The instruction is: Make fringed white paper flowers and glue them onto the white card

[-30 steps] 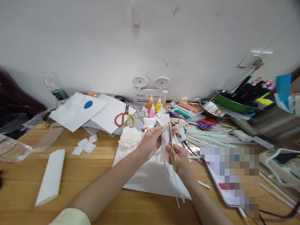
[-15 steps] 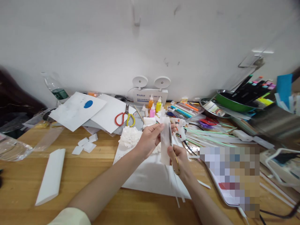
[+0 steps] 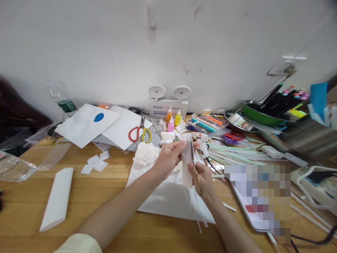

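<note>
My left hand (image 3: pixel 171 156) pinches a white paper strip (image 3: pixel 187 172) near its upper end. My right hand (image 3: pixel 201 175) grips gold-handled scissors (image 3: pixel 199 186), whose blades run up along the strip's right edge. Narrow cut slivers (image 3: pixel 198 209) hang below the scissors. Under both hands lies a white sheet (image 3: pixel 163 196), with a cluster of small white pieces (image 3: pixel 147 154) at its upper left. A white hot glue gun (image 3: pixel 203 144) is just behind my right hand.
Red-and-yellow-handled pliers (image 3: pixel 140 133) and small paint bottles (image 3: pixel 171 124) lie behind the sheet. At left are a folded white paper (image 3: pixel 57 198) and several paper squares (image 3: pixel 100 165). A tablet (image 3: pixel 243 207) and a green bowl (image 3: pixel 263 114) of markers are at right.
The paper strip has shifted slightly right and down with my left hand. The scissors stay along its right edge, their blades seemingly closer together.
</note>
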Tool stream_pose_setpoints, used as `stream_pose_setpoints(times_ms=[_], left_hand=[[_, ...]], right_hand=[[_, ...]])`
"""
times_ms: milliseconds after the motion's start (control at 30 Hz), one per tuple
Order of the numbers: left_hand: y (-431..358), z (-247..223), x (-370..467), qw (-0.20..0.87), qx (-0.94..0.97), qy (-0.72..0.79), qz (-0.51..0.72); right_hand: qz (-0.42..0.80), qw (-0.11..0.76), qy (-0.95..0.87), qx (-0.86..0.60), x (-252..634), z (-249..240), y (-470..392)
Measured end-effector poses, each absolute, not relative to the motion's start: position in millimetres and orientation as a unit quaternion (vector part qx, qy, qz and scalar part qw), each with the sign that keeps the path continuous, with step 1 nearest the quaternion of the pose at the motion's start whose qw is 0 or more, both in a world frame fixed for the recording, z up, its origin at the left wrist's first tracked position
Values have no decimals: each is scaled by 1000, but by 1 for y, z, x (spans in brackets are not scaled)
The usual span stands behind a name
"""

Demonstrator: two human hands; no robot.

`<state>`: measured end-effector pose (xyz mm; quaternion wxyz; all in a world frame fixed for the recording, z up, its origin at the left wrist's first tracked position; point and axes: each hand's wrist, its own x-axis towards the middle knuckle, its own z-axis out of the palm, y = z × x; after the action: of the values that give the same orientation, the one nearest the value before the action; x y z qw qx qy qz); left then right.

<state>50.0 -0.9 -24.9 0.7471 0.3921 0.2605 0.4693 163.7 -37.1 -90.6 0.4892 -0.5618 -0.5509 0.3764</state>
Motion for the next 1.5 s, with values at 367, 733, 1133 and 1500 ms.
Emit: stream_pose_setpoints(times_ms=[367,733,1133,1500], left_hand=[[1,-25,50,749,375,262,479],[1,-23,51,746,376,281,472],[-2,-26,52,743,399,290,453],[0,-28,51,756,382,274,456]], right_hand=[[376,489,-538,-575,163,-91,-35],[381,484,-560,-554,166,-98,-38],[355,485,-553,-577,165,-93,-37],[362,480,-539,-589,166,-94,-35]])
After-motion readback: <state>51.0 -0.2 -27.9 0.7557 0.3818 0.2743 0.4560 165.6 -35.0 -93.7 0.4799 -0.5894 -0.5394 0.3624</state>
